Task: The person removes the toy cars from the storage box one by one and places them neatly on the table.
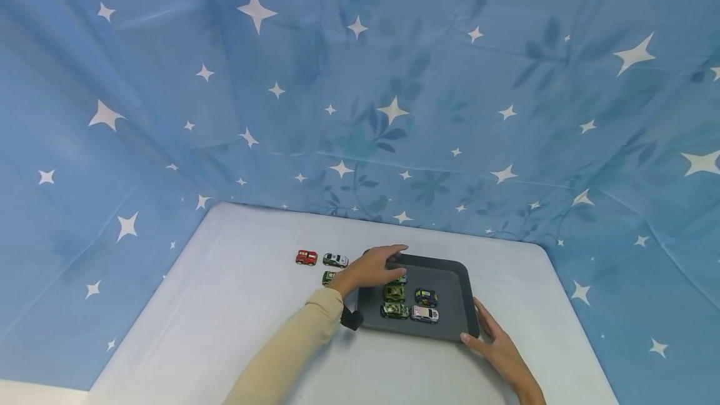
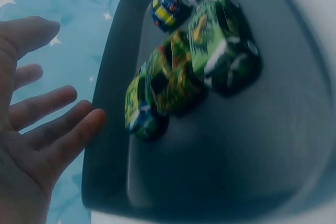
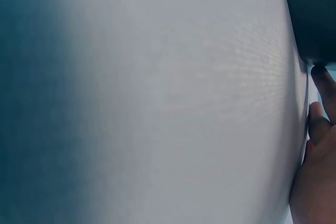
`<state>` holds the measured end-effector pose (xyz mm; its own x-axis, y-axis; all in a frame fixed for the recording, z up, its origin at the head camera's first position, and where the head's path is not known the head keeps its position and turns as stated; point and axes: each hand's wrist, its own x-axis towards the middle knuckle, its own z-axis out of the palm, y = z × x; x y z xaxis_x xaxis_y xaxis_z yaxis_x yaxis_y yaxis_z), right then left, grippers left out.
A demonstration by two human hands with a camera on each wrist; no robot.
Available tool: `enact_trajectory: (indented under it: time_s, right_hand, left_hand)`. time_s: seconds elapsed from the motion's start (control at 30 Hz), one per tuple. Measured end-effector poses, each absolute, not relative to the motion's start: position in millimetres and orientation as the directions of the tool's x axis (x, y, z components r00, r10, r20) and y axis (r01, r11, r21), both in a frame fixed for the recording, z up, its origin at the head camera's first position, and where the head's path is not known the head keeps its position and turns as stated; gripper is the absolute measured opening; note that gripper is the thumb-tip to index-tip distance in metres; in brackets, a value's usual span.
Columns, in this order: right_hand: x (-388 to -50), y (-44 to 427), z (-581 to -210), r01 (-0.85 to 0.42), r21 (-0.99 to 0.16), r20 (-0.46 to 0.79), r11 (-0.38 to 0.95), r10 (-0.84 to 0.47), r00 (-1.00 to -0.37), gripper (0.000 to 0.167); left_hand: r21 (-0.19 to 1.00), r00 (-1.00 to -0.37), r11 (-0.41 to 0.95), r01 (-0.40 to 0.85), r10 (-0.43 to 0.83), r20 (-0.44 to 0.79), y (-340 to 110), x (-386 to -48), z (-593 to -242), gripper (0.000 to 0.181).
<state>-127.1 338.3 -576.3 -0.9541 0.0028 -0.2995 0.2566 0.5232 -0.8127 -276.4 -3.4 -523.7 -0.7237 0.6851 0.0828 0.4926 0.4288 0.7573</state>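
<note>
A dark grey tray [image 1: 450, 267] lies on the white table. My left hand [image 1: 374, 266] is over its left part, fingers spread and holding nothing; the left wrist view shows the bare palm [image 2: 26, 145]. Below that hand, a small green toy car [image 1: 400, 279] is partly hidden. Two camouflage toy cars [image 1: 395, 310], a dark blue toy car [image 1: 425, 297] and a white-pink toy car [image 1: 424, 314] also stand in the tray. At the near right corner, my right hand [image 1: 499, 345] holds the tray between thumb and fingers.
Left of the tray, a red toy car [image 1: 306, 257] and a white-green toy car [image 1: 335, 260] stand on the table [image 1: 225, 280]. Another green car [image 1: 329, 277] is partly covered by my left wrist. A blue star-patterned cloth [image 1: 315, 124] hangs behind and around the table.
</note>
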Motion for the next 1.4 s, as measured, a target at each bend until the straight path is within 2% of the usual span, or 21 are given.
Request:
enact_trajectory:
  time_s: [0.67, 1.4]
  right_hand:
    - [-128.9, 342.7, -575.8, 0.214, -0.844, -0.255, 0.492, -0.017, -0.967, 0.100]
    - [-126.2, 340.0, -576.9, 0.220, -0.845, -0.269, 0.487, -0.032, -0.963, 0.097]
  left_hand:
    - [0.719, -0.639, 0.397, 0.571, 0.764, 0.086, 40.1, -273.1, -517.0, 0.057]
    - [0.545, -0.685, 0.594, 0.591, 0.727, -0.049, 75.0, -252.8, -524.9, 0.058]
